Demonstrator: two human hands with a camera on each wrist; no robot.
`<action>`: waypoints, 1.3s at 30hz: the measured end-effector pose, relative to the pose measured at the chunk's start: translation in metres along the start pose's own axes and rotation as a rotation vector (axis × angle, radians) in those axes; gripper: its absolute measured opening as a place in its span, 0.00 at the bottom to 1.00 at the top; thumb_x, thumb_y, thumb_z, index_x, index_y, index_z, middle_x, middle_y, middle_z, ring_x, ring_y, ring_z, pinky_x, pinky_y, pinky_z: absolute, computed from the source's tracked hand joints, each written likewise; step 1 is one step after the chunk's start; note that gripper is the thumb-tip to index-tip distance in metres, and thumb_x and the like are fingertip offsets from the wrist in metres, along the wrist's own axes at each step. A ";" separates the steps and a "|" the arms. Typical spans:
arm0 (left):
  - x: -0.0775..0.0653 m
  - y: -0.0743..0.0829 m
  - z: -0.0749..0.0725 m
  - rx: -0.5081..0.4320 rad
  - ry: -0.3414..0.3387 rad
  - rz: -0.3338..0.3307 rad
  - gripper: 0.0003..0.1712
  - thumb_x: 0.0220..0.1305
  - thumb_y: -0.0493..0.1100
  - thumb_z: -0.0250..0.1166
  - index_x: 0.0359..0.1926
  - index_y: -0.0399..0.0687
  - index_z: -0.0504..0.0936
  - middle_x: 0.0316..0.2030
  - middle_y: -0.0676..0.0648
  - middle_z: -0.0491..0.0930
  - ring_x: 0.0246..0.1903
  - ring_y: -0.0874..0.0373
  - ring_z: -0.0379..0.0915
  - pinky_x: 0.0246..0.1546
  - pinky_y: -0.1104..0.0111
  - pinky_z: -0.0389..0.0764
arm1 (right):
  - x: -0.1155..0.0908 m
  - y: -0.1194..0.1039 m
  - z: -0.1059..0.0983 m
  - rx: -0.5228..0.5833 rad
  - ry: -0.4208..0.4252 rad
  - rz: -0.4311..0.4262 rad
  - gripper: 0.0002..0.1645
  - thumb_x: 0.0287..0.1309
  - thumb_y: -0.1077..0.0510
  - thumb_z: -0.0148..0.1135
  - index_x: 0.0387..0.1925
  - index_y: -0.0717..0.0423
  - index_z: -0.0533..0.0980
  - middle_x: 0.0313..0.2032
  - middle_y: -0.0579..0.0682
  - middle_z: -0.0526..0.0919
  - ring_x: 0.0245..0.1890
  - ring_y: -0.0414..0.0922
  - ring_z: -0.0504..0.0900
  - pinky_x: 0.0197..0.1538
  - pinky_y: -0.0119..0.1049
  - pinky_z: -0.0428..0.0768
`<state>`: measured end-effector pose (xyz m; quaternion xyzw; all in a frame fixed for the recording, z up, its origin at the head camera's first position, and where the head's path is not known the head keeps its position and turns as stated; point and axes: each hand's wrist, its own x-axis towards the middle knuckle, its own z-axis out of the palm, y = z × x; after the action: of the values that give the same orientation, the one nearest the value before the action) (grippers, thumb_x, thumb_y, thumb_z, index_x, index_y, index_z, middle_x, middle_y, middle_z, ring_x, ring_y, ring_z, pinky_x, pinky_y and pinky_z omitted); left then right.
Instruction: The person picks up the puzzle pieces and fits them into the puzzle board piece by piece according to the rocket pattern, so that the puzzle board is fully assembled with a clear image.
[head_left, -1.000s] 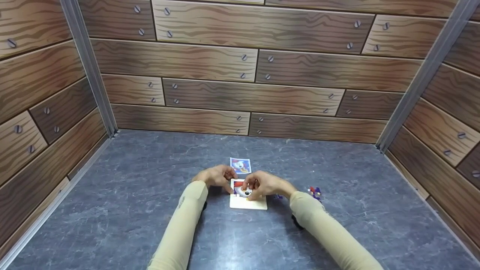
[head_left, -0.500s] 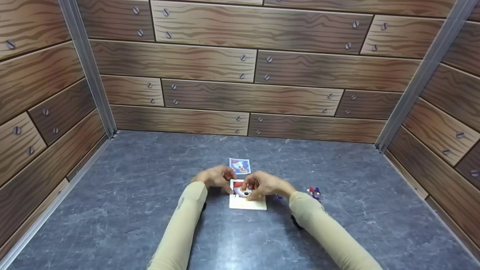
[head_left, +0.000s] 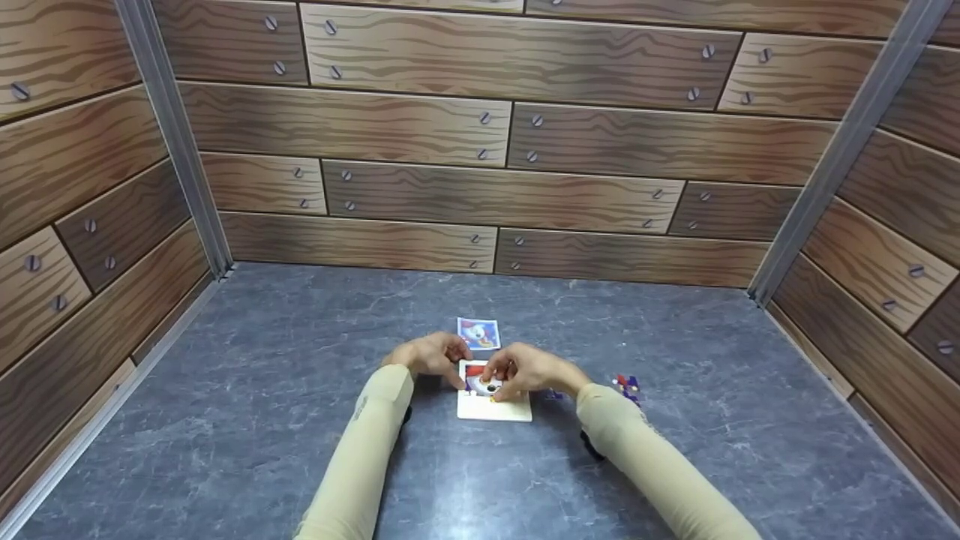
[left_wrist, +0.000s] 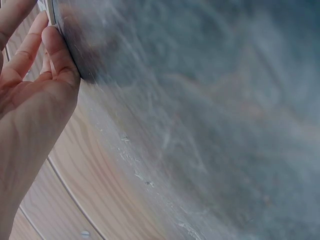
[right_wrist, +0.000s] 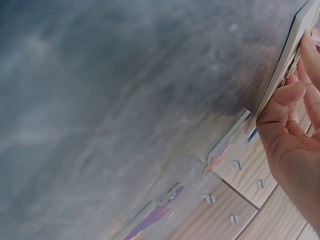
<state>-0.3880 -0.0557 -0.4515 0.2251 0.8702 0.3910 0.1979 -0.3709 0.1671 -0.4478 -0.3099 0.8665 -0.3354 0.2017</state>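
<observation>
A cream jigsaw puzzle board (head_left: 495, 409) lies flat on the table, with red, white and purple pieces laid in its upper part. My left hand (head_left: 433, 352) holds the board's left side, thumb at the edge and fingertips near the upper corner; in the left wrist view, the thumb (left_wrist: 59, 52) meets that edge. Over the laid pieces, my right hand (head_left: 525, 369) has its thumb and index finger bent around a puzzle piece (head_left: 491, 388) in the board. The right wrist view has the thumb (right_wrist: 290, 95) beside the board's edge (right_wrist: 280, 75); the piece itself is mostly hidden there.
A square picture card (head_left: 478, 334) lies just beyond the board. Loose purple, red and yellow pieces (head_left: 628, 388) lie to the right, and another purple piece (head_left: 555, 394) is partly hidden by the right wrist. Wood-patterned walls (head_left: 495, 195) enclose the grey table (head_left: 262, 420).
Both hands keep nearly the same places on the board, with the right fingers staying at the piece. The whole view shifts slightly downward and left.
</observation>
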 end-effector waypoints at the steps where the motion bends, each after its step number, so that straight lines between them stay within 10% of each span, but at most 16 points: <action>1: 0.000 0.000 0.000 0.001 0.002 0.001 0.24 0.46 0.29 0.74 0.47 0.36 0.79 0.32 0.50 0.74 0.31 0.63 0.66 0.33 0.75 0.69 | 0.000 0.000 0.000 0.001 0.000 0.000 0.18 0.45 0.67 0.73 0.42 0.62 0.82 0.29 0.47 0.77 0.29 0.38 0.71 0.31 0.27 0.70; 39: 0.000 0.000 0.001 -0.029 0.002 -0.024 0.24 0.46 0.28 0.74 0.46 0.37 0.79 0.33 0.50 0.72 0.33 0.61 0.65 0.34 0.74 0.68 | -0.002 -0.002 0.000 -0.092 0.063 -0.037 0.16 0.43 0.65 0.77 0.39 0.59 0.86 0.26 0.49 0.81 0.26 0.37 0.73 0.28 0.25 0.71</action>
<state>-0.3874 -0.0553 -0.4525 0.2111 0.8674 0.4013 0.2048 -0.3687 0.1673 -0.4461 -0.3241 0.8811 -0.3083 0.1534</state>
